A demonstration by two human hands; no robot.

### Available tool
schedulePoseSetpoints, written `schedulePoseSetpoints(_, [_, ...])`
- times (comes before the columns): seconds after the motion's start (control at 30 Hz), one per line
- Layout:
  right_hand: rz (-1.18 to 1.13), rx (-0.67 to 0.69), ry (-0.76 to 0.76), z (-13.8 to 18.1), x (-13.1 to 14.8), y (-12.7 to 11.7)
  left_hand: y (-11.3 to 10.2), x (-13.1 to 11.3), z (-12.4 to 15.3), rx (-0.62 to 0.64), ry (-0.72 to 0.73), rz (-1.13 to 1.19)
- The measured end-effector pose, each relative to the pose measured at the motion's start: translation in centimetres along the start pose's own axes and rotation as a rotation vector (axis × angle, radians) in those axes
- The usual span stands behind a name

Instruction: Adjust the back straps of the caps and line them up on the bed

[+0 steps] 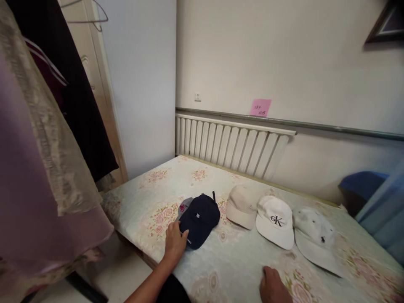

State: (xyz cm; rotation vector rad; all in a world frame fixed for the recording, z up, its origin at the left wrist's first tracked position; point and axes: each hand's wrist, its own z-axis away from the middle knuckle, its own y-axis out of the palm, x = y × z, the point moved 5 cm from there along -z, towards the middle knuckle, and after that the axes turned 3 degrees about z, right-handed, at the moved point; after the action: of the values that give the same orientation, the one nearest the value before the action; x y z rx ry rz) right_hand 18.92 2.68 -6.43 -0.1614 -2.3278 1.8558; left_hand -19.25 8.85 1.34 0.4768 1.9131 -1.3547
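A navy cap [200, 219] lies on the floral bed cover [240, 261], partly over a grey cap [184, 206]. My left hand [175, 243] grips the navy cap's brim at its near left edge. To the right sit a beige cap [241, 205], a white cap [275, 221] with a black logo, and a pale grey cap [315, 237] in a row. My right hand [273, 286] rests loosely closed on the cover near the front edge, below the white cap, holding nothing.
A white radiator [233, 145] runs along the wall behind the bed, with a pink note [260, 107] above it. Clothes hang on a rack [38, 160] at the left. Blue items [372, 198] stand at the right end of the bed.
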Motion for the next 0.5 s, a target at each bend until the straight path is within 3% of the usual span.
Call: schedulePoseSetpoints(0.5, [-0.035,-0.010,0.003,-0.1,0.1,-0.3,1.0,1.6,-4.1,0.193,-0.240,-0.194])
